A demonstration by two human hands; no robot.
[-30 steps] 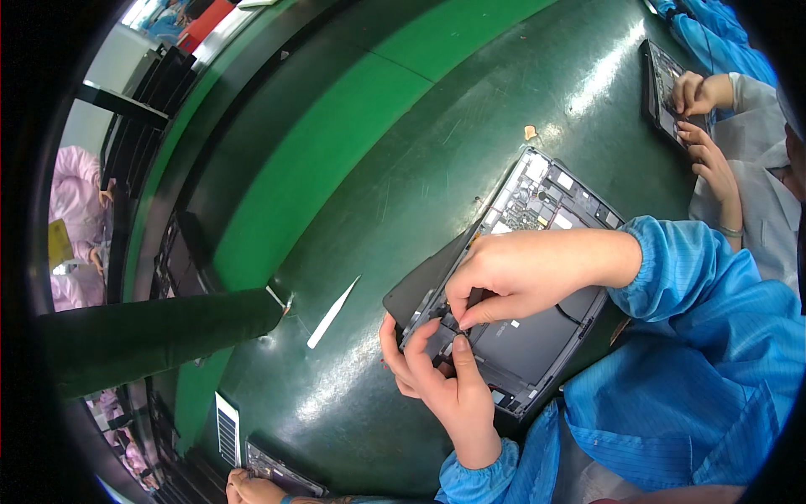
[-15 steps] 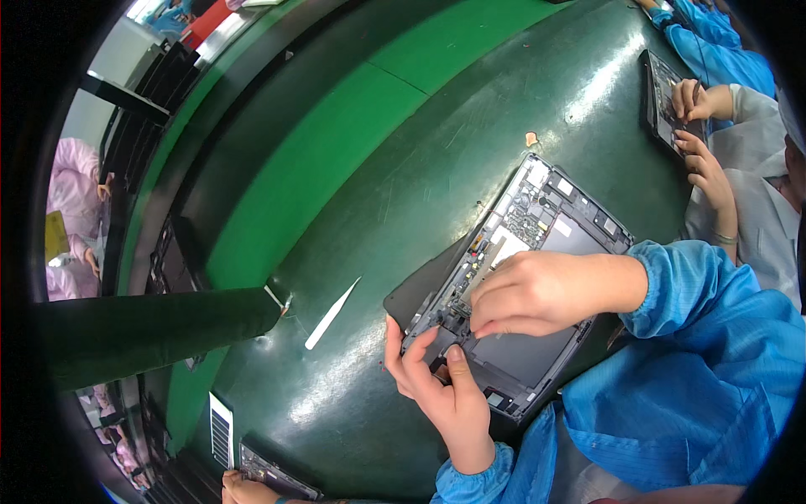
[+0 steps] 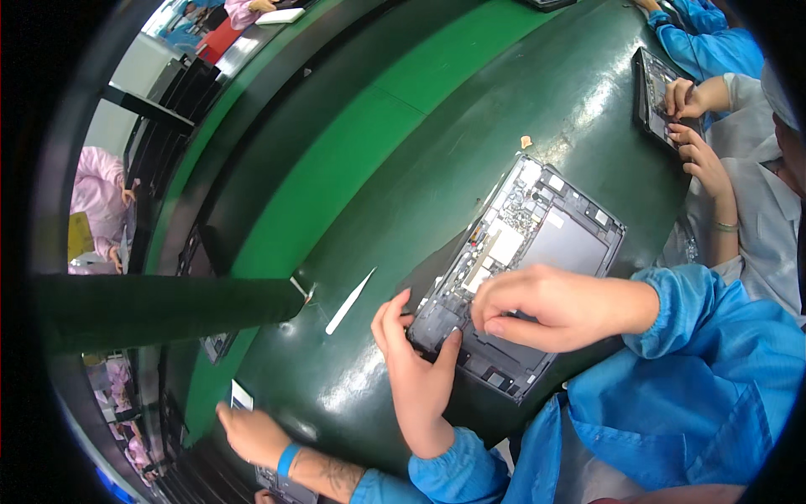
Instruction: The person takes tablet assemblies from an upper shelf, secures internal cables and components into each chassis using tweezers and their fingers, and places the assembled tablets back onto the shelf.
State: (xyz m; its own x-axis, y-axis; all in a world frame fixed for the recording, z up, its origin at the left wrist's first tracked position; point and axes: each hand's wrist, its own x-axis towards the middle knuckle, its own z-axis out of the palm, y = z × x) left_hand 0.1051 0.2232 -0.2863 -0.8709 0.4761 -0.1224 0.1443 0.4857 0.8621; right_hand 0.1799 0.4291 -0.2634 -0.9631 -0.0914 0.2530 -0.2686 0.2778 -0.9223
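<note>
Opened laptop chassis point(image 3: 564, 242) lies on the green table point(image 3: 395, 223), left hand point(image 3: 417, 374) grasping its left corner, right hand point(image 3: 546, 307) curled over it, though whether those fingers pinch anything cannot be told.

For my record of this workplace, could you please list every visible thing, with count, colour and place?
Opened device: one, dark grey, centre
Panel: one, black, left of the device, partly beneath it
Pointed tool: one, white, further left
Scrap: one, tan, above the device
Table: one, green, beneath these
Padded bar: one, dark green, left
Co-worker's device: one, dark, upper right
Co-workers' hands: at least three, bare, upper right and lower left
Wristband: one, blue, lower left
Coats: at least two, pink, left and top left
Background left: too small to count fully
Left hand: one, blue-sleeved, at the device's lower left corner
Right hand: one, blue-sleeved, over the device
</note>
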